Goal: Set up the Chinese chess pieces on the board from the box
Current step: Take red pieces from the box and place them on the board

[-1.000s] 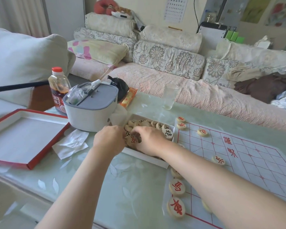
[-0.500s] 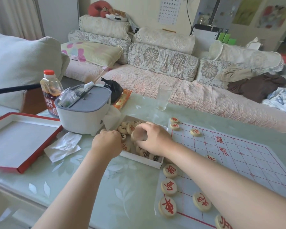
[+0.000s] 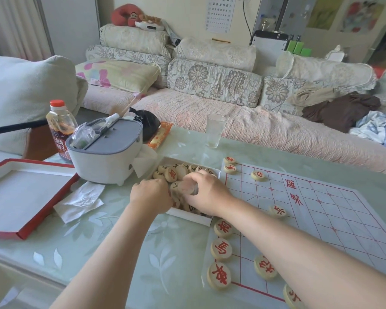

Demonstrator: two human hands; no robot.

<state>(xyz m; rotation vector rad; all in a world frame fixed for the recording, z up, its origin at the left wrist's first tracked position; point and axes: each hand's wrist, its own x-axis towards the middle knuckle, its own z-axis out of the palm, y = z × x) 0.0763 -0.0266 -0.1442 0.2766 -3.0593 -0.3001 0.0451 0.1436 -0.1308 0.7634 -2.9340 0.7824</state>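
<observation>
A white box of round wooden chess pieces sits on the glass table, just left of the paper board with red lines. My right hand is over the box, its fingers curled round a blurred piece lifted a little above the pile. My left hand rests at the box's left edge with its fingers curled down among the pieces; what they hold is hidden. Several red-marked pieces stand along the board's near left edge and far corner.
A grey lidded container stands left of the box, with a sauce bottle behind it. The red-edged box lid lies at the far left beside crumpled tissue. A glass tumbler stands behind the board. A sofa runs beyond the table.
My right hand has raised a piece out of the pile and drawn it slightly toward the box's middle. My left hand has stayed at the box's edge. The camera has shifted a little.
</observation>
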